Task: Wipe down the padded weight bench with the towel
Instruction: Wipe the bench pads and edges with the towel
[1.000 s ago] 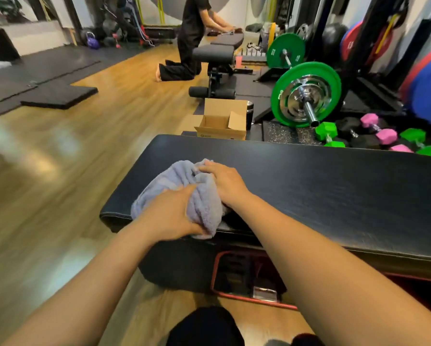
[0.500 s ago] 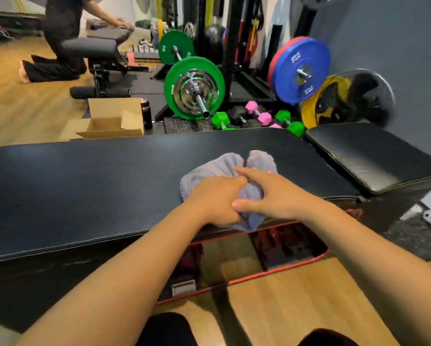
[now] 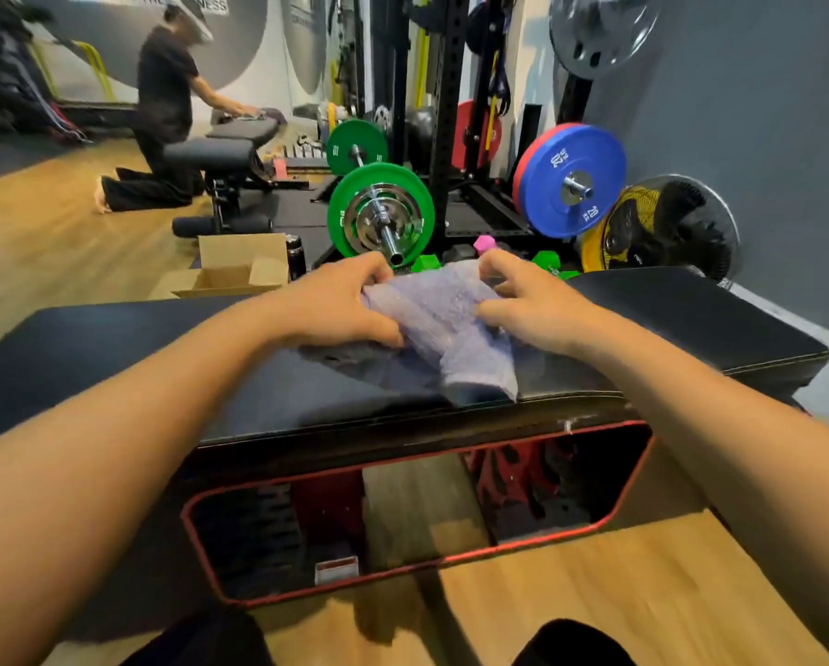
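— Where is the towel sitting?
— On the bench pad's near right, stretching left-right between the left hand and right hand, both pinching its far edge.

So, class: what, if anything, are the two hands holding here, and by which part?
Both hold the towel. The left hand grips its left edge, the right hand its right edge; its lower part hangs onto the bench.
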`<state>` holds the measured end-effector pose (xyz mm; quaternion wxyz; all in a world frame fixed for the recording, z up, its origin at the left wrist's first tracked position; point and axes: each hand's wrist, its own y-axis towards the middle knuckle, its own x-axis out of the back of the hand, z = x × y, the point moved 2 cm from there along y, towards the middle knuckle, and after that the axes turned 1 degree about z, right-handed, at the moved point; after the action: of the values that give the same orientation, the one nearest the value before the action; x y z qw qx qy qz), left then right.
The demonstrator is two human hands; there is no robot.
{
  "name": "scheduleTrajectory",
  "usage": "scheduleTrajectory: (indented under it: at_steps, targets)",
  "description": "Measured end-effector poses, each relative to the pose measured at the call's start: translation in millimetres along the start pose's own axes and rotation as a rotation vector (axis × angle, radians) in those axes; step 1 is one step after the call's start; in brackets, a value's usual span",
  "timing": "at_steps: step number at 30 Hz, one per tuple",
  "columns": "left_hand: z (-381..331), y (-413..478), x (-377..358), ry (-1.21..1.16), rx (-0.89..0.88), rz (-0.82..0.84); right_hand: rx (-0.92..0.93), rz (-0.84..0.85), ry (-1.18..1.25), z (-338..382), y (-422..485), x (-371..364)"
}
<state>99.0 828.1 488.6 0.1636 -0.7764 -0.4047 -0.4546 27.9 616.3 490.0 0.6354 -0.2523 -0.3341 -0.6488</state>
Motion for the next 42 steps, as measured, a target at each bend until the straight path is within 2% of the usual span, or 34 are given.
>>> scheduleTrajectory:
  at_steps: [5, 8, 9, 11, 13, 15, 17, 20, 25, 28, 31, 33, 36, 38, 40, 42]
  targets:
    - [-1.0, -2.0, 42.1, -0.317, 0.111, -0.048, 0.021, -0.092, 0.229, 29.1, 11.7, 14.8]
    - [23.0, 3.2, 26.1, -0.405, 0.23, -0.192, -0.146, -0.046, 0.593, 10.6, 18.1, -8.2]
    - [37.9, 4.6, 13.5, -0.4, 0.319, -0.177, -0.206, 0.001, 0.623, -2.7, 23.9, -21.3]
    - [67.2, -1.8, -16.5, -0.408, 0.499, -0.011, -0.236, 0.107, 0.463, -25.2, 30.2, -47.9]
    - [96.8, -8.5, -43.9, -0.384, 0.564, 0.087, -0.178, 0.171, 0.179, -42.8, 34.1, -73.9]
    - [110.8, -9.7, -57.2, -0.314, 0.507, 0.054, -0.112, 0.16, -0.109, -49.9, 34.3, -94.4]
    - [104.4, -15.2, -56.9, -0.215, 0.485, -0.036, -0.014, 0.055, -0.343, -57.7, 37.8, -106.7]
    - [104.5, -15.2, -60.6, -0.111, 0.413, -0.106, -0.078, -0.089, -0.253, -67.8, 55.2, -105.5]
    - [112.9, -10.3, -68.2, -0.15, 0.468, -0.106, -0.142, -0.103, -0.207, -79.8, 88.6, -99.7]
    - [111.0, -10.1, -62.7, -0.184, 0.512, -0.061, -0.183, -0.072, -0.026, -80.8, 95.5, -98.5]
    - [100.4, -16.2, -39.1, -0.383, 0.562, 0.1, -0.177, -0.017, 0.313, -63.5, 94.1, -78.7]
    - [93.6, -20.7, -9.7, -0.451, 0.539, 0.146, -0.133, 0.031, 0.575, -41.1, 85.4, -48.1]
    - [83.3, -22.1, 40.2, -0.11, 0.402, 0.148, -0.072, 0.207, 1.024, -11.4, 67.2, -2.7]
    - [76.4, -23.0, 67.1, 0.033, 0.352, 0.113, -0.206, 0.203, 1.102, -12.8, 68.4, 12.3]
    - [70.3, -24.8, 90.5, -0.074, 0.309, 0.126, -0.247, 0.484, 1.2, -21.7, 69.1, 18.5]
    - [67.4, -24.8, 106.0, -0.294, 0.305, 0.185, -0.202, 0.613, 1.276, -37.6, 72.3, 22.8]
